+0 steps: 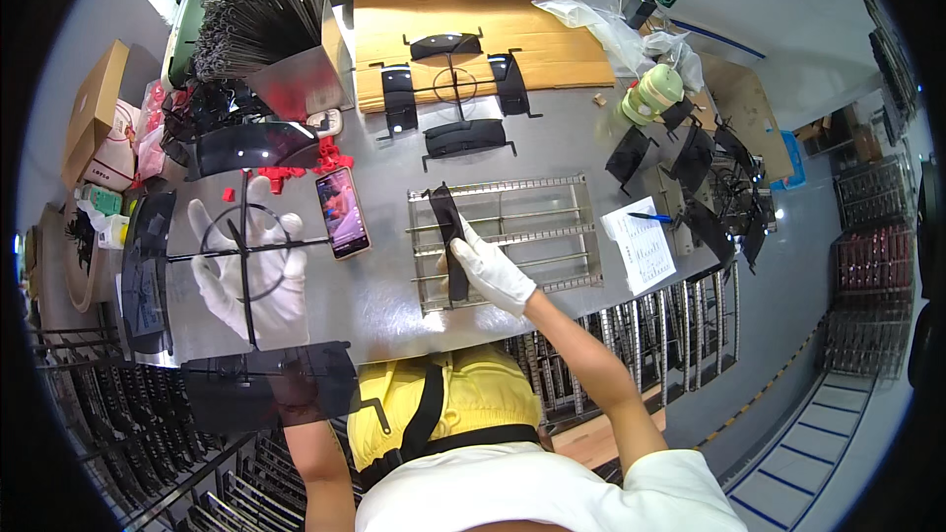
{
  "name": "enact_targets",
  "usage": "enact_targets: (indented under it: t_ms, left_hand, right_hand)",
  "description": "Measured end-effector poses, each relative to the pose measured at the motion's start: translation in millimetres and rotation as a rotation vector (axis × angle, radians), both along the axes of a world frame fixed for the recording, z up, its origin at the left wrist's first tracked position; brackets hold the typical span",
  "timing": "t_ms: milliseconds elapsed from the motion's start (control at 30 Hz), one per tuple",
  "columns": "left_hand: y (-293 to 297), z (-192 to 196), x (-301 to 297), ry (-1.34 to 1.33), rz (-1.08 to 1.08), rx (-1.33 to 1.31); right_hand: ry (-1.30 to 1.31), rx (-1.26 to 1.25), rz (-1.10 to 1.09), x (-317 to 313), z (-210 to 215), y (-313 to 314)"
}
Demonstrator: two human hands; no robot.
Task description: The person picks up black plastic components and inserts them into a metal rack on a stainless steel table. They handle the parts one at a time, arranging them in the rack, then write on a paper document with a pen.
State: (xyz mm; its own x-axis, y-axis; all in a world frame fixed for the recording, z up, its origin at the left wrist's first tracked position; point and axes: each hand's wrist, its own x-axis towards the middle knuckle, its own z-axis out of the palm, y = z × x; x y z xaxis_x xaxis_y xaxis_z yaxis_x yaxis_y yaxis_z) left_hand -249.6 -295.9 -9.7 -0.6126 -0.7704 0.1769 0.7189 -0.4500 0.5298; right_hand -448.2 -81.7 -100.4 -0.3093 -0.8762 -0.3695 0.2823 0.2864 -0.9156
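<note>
My left hand (pixel 251 291), in a white glove, is palm up with its fingers spread under a black wire frame (pixel 243 254) with a ring and crossed rods, bearing it up. Curved, glossy black panels sit at its far end (pixel 254 148), left end (pixel 148 271) and near end (pixel 271 389); the near one covers part of my left forearm. No panel shows on the right rod. My right hand (pixel 493 271), also gloved, grips a narrow dark panel (pixel 445 227) over the left side of a metal wire rack (pixel 537 281) on the table.
A phone (pixel 342 213) and red clips (pixel 281 177) lie between my hands. Beyond the rack, a similar frame (pixel 454 84) with its panels rests by cardboard (pixel 572 49). Rightward are a paper (pixel 641 256), pen (pixel 650 217), green bottle (pixel 652 94) and more panels (pixel 695 158). Wire rods (pixel 261 15) stand far left.
</note>
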Motion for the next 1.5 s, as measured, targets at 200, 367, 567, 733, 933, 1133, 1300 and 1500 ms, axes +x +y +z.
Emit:
enact_targets:
  t_ms: [200,367,567,733,933,1133,1300,1500]
  left_hand:
    - [-20.4,-9.1,50.4,0.143,-0.17,-0.078]
    - [-44.9,-28.5,99.1,0.029,-0.09,0.037]
    - [-57.7,-37.9,93.8,-0.018,-0.28,0.147]
    - [-10.4,2.5,42.8,-0.117,-0.437,0.288]
    - [31.5,28.0,-17.0,-0.324,-0.353,-0.289]
    - [29.9,33.7,-6.1,-0.294,-0.689,0.145]
    - [44.3,53.6,-20.4,-0.365,-0.467,0.301]
    - [13.9,108.1,39.5,0.211,-0.508,0.671]
  right_hand:
    - [0.405,0.186,0.002,21.8,-14.5,-31.6]
    - [0.736,0.376,0.193,31.4,-8.7,-44.8]
    - [1.321,0.529,0.0,42.5,40.8,-68.5]
    - [1.145,-0.13,-0.007,28.2,129.5,-93.1]
    - [1.783,0.206,0.207,39.8,123.7,-84.8]
    - [0.905,-0.016,0.103,-7.9,117.3,-61.7]
    - [1.877,0.347,-0.058,30.5,129.3,-77.1]
    - [1.549,-0.114,-0.389,-11.8,77.9,-45.1]
